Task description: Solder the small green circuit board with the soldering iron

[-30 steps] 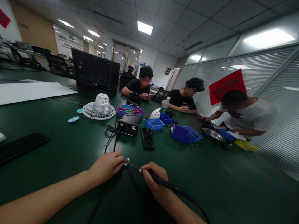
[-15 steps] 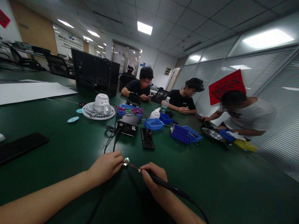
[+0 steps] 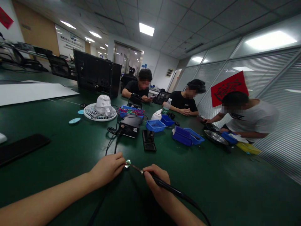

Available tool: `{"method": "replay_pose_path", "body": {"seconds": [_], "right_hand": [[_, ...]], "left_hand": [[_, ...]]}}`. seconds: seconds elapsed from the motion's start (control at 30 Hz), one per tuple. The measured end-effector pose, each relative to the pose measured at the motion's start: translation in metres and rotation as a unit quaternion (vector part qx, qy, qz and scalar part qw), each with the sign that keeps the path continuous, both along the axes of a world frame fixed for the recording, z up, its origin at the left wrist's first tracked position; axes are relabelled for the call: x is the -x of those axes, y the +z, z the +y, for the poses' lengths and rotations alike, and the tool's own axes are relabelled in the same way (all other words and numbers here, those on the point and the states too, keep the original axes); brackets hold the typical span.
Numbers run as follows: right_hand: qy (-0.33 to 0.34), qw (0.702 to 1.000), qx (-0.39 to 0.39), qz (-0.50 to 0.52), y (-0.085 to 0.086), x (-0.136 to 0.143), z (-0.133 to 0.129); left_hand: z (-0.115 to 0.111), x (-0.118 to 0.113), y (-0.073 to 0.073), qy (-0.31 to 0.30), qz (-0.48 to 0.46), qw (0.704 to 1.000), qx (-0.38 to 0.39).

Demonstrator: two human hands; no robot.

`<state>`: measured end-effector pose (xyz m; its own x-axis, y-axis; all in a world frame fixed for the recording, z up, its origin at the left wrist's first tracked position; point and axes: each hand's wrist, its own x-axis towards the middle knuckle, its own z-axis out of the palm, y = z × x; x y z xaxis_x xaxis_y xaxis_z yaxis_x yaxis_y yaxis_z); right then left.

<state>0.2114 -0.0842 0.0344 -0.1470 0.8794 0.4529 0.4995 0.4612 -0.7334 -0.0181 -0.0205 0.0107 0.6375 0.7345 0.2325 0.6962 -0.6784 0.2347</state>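
My left hand [image 3: 110,166] is closed, pinching a small green circuit board [image 3: 128,163] at its left edge; a bit of red wire shows beside the fingertips. Gripped like a pen, a soldering iron [image 3: 164,184] lies in my right hand [image 3: 157,179], its black cable trailing down to the lower right. The iron's thin metal tip points left at the board, with a small gap apparent between them. Both hands are low over the green table [image 3: 77,150]. Beyond them is a black soldering station [image 3: 128,129] with a coil of black cable.
A black stand [image 3: 149,141] lies just past my hands. Further off are a white fan part [image 3: 103,108], a blue bin of wires [image 3: 131,111], other blue bins [image 3: 155,125] and a metal pan [image 3: 215,137]. Several people sit across the table. A dark flat slab [image 3: 23,147] lies left.
The soldering iron's tip has drawn back slightly to the right from the circuit board. My left hand keeps its pinch on the board. The whole view has shifted a little.
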Motion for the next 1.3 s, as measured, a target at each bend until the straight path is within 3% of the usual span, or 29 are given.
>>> {"method": "replay_pose_path", "body": {"seconds": [1.3], "right_hand": [[0.004,1.0,0.03,-0.001,0.0058,0.0024,0.0]], "left_hand": [[-0.0011,0.0005,0.0009,-0.016,0.006,1.0,-0.007]]}}
